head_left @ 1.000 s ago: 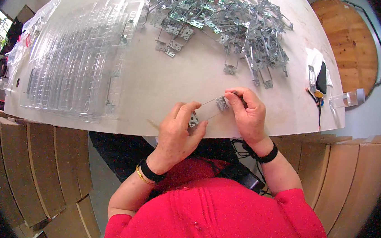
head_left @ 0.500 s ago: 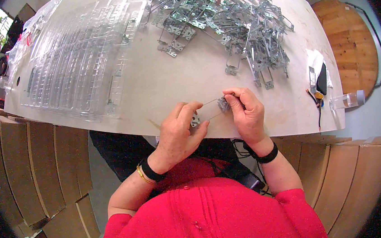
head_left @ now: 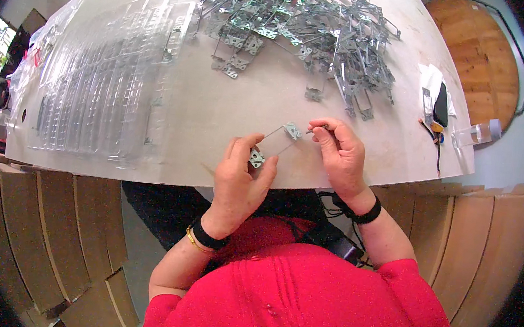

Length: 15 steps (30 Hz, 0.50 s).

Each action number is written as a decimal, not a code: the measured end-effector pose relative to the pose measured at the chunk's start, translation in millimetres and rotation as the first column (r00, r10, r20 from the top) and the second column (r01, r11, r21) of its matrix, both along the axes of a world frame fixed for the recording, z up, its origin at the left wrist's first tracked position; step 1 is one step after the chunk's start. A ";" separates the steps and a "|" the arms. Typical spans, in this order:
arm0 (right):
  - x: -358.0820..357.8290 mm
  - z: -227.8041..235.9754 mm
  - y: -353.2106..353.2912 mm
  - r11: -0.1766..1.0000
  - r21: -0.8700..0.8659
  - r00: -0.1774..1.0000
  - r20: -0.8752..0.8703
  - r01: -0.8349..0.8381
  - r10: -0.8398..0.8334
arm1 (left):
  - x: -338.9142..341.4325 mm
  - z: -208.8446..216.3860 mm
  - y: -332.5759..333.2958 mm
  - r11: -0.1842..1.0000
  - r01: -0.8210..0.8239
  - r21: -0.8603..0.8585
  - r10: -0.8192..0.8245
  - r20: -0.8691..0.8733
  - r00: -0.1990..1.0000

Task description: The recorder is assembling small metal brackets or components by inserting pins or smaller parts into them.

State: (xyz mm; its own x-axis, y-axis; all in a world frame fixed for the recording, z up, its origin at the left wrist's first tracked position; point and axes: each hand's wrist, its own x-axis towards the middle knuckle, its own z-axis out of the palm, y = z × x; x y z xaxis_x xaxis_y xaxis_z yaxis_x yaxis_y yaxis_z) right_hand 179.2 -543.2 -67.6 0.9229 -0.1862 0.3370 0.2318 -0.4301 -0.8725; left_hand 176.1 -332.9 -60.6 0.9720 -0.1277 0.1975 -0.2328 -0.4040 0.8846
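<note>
My left hand (head_left: 239,180) pinches a wire-sided metal frame (head_left: 291,130) above the near part of the table. Two thin rods join the frame's small perforated end plates. One plate sits between my left thumb and fingers, while the other points toward my right hand (head_left: 342,155). That hand is closed in a pinch, just right of the frame and apart from it. A short, thin, dark piece (head_left: 309,131) sticks out from its fingertips, too small to name. Beyond both hands lies a heap of similar metal frames (head_left: 269,14).
Clear plastic trays (head_left: 104,81) lie at the left of the white table (head_left: 197,120). At the right are a black flat object (head_left: 441,106), pliers (head_left: 437,131) and a clear container (head_left: 480,131). Cardboard boxes (head_left: 32,224) line the table's near side.
My left hand has drawn the frame to the left, so its far plate has come away from my right fingers. The right hand stays in nearly the same place.
</note>
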 end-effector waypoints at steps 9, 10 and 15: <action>1.0 4.7 2.8 0.996 -0.084 1.000 -0.018 -0.016 0.014 | 1.3 -1.0 0.9 1.000 0.010 0.020 -0.011 0.061 0.998; 1.4 5.0 3.0 0.995 -0.100 1.000 -0.005 -0.020 0.020 | 1.1 0.3 0.8 1.000 0.014 0.011 -0.015 0.055 0.998; 2.6 6.9 4.5 0.990 -0.141 1.000 0.002 -0.018 0.018 | 1.6 -0.7 1.4 1.000 0.014 0.015 -0.015 0.078 0.997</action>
